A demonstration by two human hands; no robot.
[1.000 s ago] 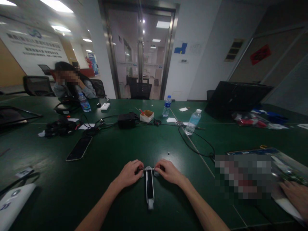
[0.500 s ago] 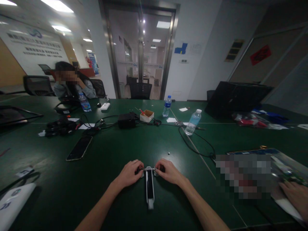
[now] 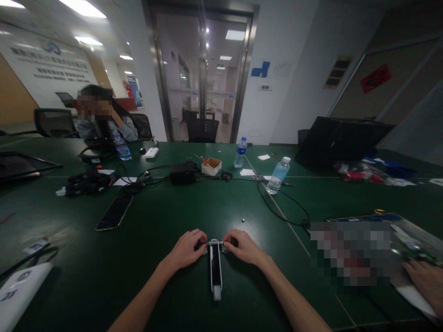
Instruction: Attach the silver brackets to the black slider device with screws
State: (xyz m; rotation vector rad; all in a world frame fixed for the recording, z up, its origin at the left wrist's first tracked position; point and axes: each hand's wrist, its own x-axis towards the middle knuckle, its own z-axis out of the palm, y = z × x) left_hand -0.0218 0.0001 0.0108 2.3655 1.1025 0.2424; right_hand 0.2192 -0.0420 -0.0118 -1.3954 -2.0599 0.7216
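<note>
A narrow white-framed device with a dark middle strip [image 3: 215, 266] lies on the green table, its length pointing toward me. A pale block sits at its near end, and a thin crossbar [image 3: 215, 242] spans its far end. My left hand [image 3: 188, 249] pinches the left end of this bar between thumb and fingers. On the opposite side my right hand [image 3: 244, 247] pinches the right end in the same way. Small pale pieces show beneath the fingertips of both hands; their kind is too small to make out. A tiny round metal part [image 3: 242, 220] rests beyond my right hand.
A phone [image 3: 115, 212] lies to the left. Farther back are a black box [image 3: 182, 172] with cables, a small open box [image 3: 211, 167], and water bottles [image 3: 278, 175]. At right, another person's hand [image 3: 425, 281] touches a tray of electronics. One person sits across the table.
</note>
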